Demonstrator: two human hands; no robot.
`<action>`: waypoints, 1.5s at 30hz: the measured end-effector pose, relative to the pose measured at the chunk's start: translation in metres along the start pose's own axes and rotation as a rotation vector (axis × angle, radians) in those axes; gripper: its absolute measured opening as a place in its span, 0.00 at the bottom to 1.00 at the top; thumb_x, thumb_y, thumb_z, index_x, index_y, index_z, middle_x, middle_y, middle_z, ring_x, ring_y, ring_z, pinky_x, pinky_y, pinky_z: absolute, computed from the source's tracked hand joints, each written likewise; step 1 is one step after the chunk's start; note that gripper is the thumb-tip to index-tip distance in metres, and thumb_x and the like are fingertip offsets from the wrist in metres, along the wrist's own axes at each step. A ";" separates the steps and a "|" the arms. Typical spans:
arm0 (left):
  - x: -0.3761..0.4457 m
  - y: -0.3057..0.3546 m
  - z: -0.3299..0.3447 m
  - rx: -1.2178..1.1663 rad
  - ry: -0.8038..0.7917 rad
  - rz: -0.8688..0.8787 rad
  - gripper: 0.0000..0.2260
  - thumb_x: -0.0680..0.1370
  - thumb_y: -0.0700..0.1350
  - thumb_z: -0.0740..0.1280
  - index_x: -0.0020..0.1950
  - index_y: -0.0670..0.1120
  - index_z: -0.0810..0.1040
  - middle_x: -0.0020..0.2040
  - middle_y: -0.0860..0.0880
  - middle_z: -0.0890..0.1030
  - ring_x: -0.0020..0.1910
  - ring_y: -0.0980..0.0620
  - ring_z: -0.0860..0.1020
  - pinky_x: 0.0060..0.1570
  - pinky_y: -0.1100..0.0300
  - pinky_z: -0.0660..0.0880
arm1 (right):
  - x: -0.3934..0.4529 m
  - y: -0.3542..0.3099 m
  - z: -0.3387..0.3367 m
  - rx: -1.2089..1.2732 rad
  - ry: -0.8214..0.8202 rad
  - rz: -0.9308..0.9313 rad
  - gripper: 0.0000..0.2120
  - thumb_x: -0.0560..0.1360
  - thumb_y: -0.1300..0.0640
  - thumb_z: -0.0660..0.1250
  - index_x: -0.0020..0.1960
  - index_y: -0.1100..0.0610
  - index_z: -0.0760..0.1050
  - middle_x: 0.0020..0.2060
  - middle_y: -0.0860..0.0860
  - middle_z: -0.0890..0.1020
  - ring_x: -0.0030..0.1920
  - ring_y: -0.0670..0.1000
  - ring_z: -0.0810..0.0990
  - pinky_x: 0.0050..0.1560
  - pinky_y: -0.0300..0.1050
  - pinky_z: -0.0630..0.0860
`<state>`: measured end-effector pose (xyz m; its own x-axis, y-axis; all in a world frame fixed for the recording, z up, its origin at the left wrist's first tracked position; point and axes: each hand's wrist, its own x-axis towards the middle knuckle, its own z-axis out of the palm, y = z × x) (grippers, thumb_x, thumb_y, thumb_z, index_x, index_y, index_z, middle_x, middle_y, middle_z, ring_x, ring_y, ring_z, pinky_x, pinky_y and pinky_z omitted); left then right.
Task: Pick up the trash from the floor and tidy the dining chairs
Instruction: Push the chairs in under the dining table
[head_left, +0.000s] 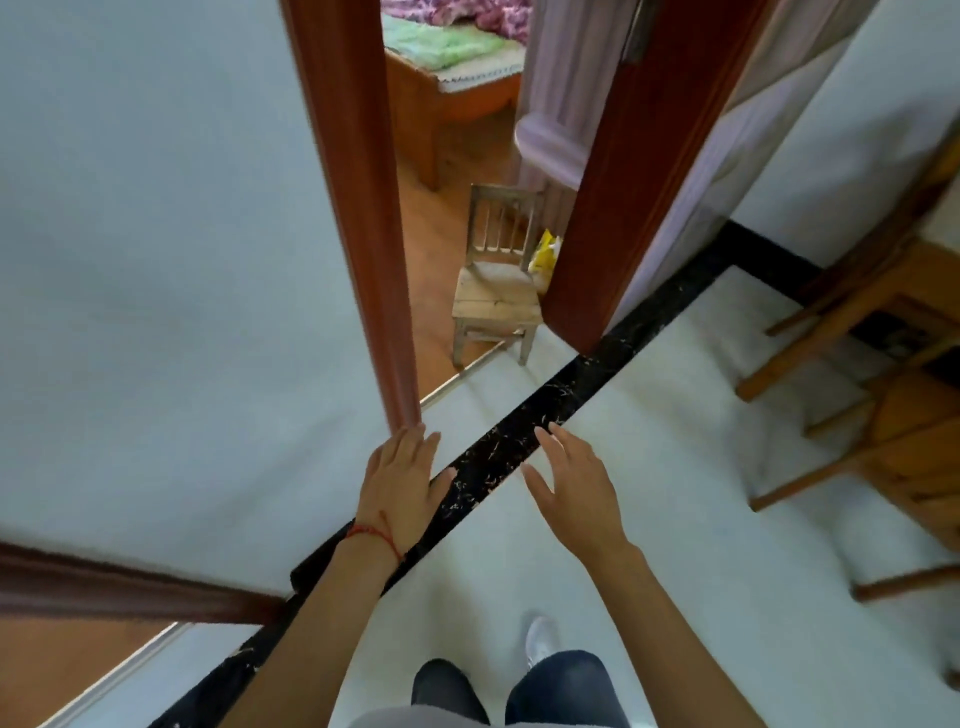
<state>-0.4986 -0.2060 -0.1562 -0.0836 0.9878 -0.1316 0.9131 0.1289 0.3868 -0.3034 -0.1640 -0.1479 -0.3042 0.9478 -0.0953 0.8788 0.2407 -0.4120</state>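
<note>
A small, worn wooden chair (496, 291) stands upright in the doorway ahead, its back toward the bedroom. A yellow and white bag (545, 254) lies on the floor just behind its right side, partly hidden by the door frame. Orange wooden dining chairs (883, 415) stand at the right edge, only partly in view. My left hand (402, 478) is stretched forward near the foot of the left door post, fingers apart, holding nothing. My right hand (574, 483) is also out in front, fingers spread and empty. Both hands are well short of the small chair.
Red-brown door posts (358, 208) frame the narrow doorway, with white wall on the left. A black tile strip (519, 447) runs diagonally across the pale floor. A bed (452, 67) with green and purple bedding stands in the room beyond. My feet are at the bottom.
</note>
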 end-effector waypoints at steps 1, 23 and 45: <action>0.002 0.009 0.001 -0.001 -0.017 0.037 0.29 0.74 0.58 0.48 0.64 0.41 0.72 0.65 0.40 0.74 0.65 0.40 0.70 0.63 0.45 0.67 | -0.007 0.006 -0.005 -0.005 0.014 0.032 0.24 0.79 0.46 0.53 0.72 0.54 0.59 0.73 0.52 0.62 0.73 0.51 0.59 0.71 0.45 0.57; -0.058 0.293 0.114 0.133 -0.188 0.709 0.24 0.79 0.55 0.53 0.73 0.47 0.57 0.75 0.47 0.58 0.75 0.48 0.53 0.72 0.54 0.51 | -0.268 0.217 -0.088 0.027 0.372 0.662 0.24 0.78 0.47 0.56 0.71 0.56 0.61 0.72 0.54 0.64 0.72 0.53 0.61 0.70 0.48 0.60; -0.083 0.536 0.209 0.118 -0.210 0.904 0.24 0.79 0.54 0.55 0.72 0.44 0.61 0.74 0.45 0.61 0.74 0.46 0.56 0.71 0.53 0.53 | -0.381 0.415 -0.168 0.021 0.497 0.837 0.23 0.78 0.49 0.59 0.69 0.58 0.64 0.70 0.57 0.67 0.71 0.56 0.64 0.68 0.51 0.64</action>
<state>0.0813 -0.2372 -0.1282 0.7413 0.6711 0.0075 0.6320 -0.7017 0.3289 0.2394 -0.3896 -0.1303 0.6102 0.7918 0.0261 0.7318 -0.5507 -0.4015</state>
